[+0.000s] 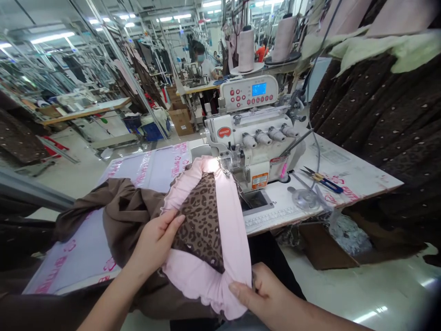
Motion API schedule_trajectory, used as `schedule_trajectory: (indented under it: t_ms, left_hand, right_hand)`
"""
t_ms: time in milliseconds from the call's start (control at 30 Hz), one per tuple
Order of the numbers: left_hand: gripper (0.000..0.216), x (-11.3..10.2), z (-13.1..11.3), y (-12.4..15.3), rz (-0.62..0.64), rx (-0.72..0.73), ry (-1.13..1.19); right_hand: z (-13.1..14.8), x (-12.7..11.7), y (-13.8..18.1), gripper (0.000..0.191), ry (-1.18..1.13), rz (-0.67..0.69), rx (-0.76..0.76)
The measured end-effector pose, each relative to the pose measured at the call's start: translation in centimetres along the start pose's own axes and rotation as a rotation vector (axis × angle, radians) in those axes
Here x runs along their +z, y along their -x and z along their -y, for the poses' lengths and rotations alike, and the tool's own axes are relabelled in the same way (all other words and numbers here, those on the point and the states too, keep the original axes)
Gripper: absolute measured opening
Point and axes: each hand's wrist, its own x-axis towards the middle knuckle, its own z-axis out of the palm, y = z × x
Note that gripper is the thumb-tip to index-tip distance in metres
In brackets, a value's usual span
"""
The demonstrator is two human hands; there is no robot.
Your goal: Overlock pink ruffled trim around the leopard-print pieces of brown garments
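Centrally: one panel (pixel 203 207), leopard-print, bordered by a pink band (pixel 234 230) with a wavy outer edge. Clock centred on panel. Upper end of band at 12 o'clock, in the light at the machine (pixel 248 124); lower end hanging past the near edge of the table (pixel 365 172).

Left hand (pixel 153 241), 8 o'clock: thumb and forefinger pinched on the cloth at the panel's left border. Right hand (pixel 263 289), 5 o'clock: thumb over, fingers under, closed on the band's lower corner. Hands well apart, apparently to spread the band and keep its right length straight towards the machine.

Brown cloth (pixel 134 211), 9 o'clock: heaped on the table, probably there to take weight off the held end.

Scissors (pixel 324 181), between 2 and 3 o'clock: flat on the table, blades towards the machine, seemingly parked within the right hand's reach.

Thread cones (pixel 246 50), two, between 12 and 1 o'clock: upright behind the machine.

Hanging cloth (pixel 375 101), 2 o'clock: dark, bounding the right side.

Room: machine blocks 1 o'clock; widest play at 4, over floor (pixel 365 294) beyond the table edge.
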Motion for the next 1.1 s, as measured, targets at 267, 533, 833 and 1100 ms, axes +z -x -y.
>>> schedule_trajectory:
  t_ms: [267, 533, 833, 1100]
  left_hand:
    - [0.03, 0.4, -0.4, -1.9, -0.152, 0.048, -0.049]
    - [0.029, -0.2, -0.4, -5.5, -0.297, 0.106, -0.134]
    - [0.024, 2.2, -3.5, -5.6, -0.316, 0.287, -0.354]
    - [0.032, 6.3, -2.8, -3.7, 0.283, 0.033, 0.241]
  right_hand:
    - [-1.6, -2.0, -2.4, 0.04, -0.021, 0.063, 0.048]
    - [-0.3, -3.7, -5.2, 0.037, 0.011, 0.034, 0.059]
    - [0.6, -6.4, -10.9, 0.041, -0.038, -0.019, 0.075]
    - [1.7, -6.7, -11.2, 0.046, -0.069, -0.004, 0.132]
